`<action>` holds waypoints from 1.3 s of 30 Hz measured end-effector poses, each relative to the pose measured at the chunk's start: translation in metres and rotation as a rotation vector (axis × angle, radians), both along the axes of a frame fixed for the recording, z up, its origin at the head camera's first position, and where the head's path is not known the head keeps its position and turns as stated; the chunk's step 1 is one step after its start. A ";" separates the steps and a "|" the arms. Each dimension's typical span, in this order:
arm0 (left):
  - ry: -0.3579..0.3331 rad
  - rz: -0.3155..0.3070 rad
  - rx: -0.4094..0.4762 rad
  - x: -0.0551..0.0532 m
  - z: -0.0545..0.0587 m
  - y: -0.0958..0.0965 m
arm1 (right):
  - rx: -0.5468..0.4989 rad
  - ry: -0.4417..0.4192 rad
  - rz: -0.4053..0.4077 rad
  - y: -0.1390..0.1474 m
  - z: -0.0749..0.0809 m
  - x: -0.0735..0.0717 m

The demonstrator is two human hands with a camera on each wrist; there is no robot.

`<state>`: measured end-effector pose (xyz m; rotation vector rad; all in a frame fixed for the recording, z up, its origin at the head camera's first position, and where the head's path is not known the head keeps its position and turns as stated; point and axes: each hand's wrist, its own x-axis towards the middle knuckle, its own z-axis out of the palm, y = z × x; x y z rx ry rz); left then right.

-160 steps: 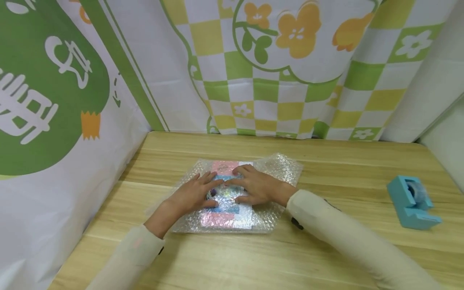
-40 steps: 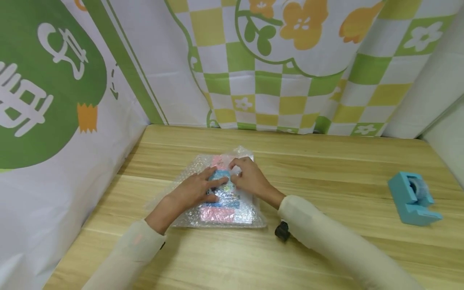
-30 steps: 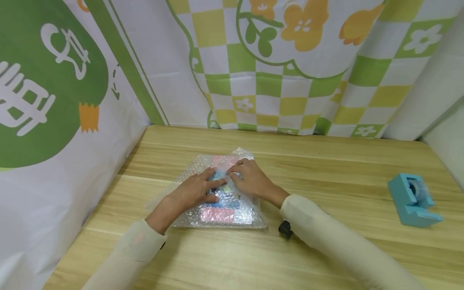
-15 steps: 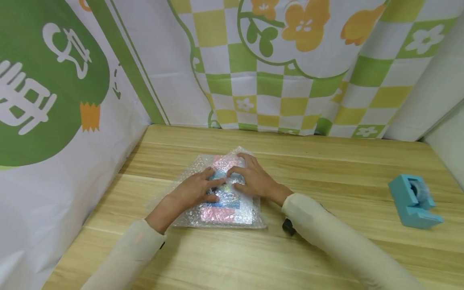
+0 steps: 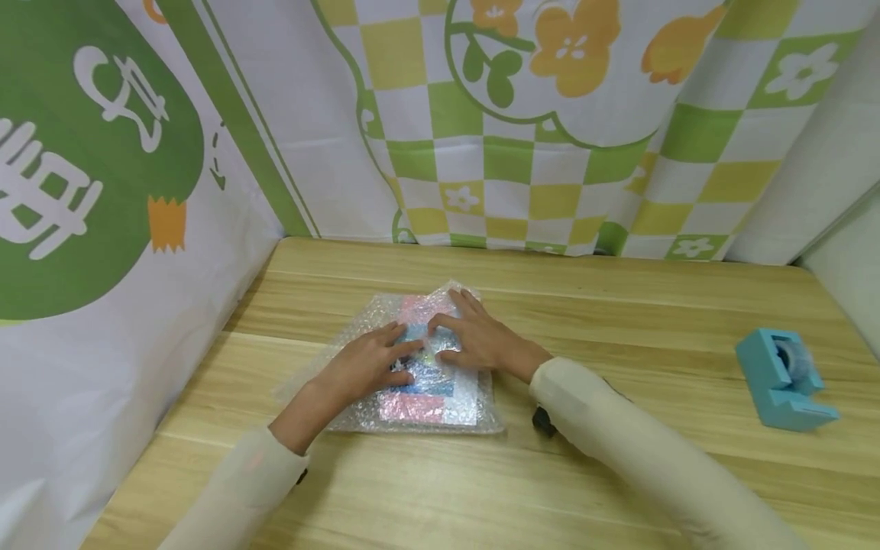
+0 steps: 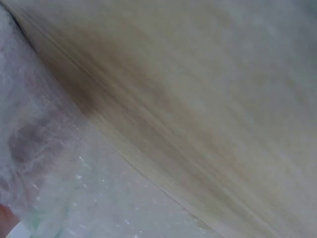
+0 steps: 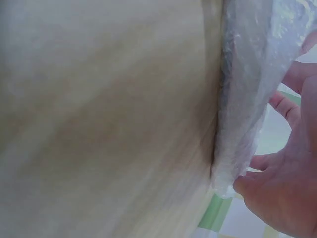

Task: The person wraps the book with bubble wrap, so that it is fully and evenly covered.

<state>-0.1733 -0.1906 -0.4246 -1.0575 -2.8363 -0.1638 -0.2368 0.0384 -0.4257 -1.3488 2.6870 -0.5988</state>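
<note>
A flat rectangular item with pink, blue and white blocks of colour lies inside clear bubble wrap on the wooden table. My left hand rests on the wrap's left part with fingers spread. From the right, my right hand presses the folded-over wrap, its fingers apart and slightly bent. In the right wrist view the fingers touch the wrap's edge, which stands a little above the table. The left wrist view mostly shows bubble wrap and table. Both hands cover the item's middle.
A blue tape dispenser with a roll of clear tape stands on the right of the table. A checked, flowered cloth hangs behind, and a white and green printed sheet borders the left.
The right flap of bubble wrap, spread out to the right before, is now folded leftward over the item. My right hand's fingers went from curled at the flap to spread; my left hand stayed nearly still.
</note>
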 end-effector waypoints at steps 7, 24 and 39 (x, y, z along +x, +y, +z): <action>0.036 0.009 0.061 0.006 -0.002 -0.004 | 0.155 -0.008 -0.041 -0.006 0.008 -0.001; -0.108 0.578 0.280 0.032 0.010 -0.078 | 0.287 -0.033 -0.055 -0.008 0.014 -0.002; -0.382 0.810 0.395 0.044 0.010 -0.104 | 0.261 -0.038 -0.043 -0.009 0.015 -0.002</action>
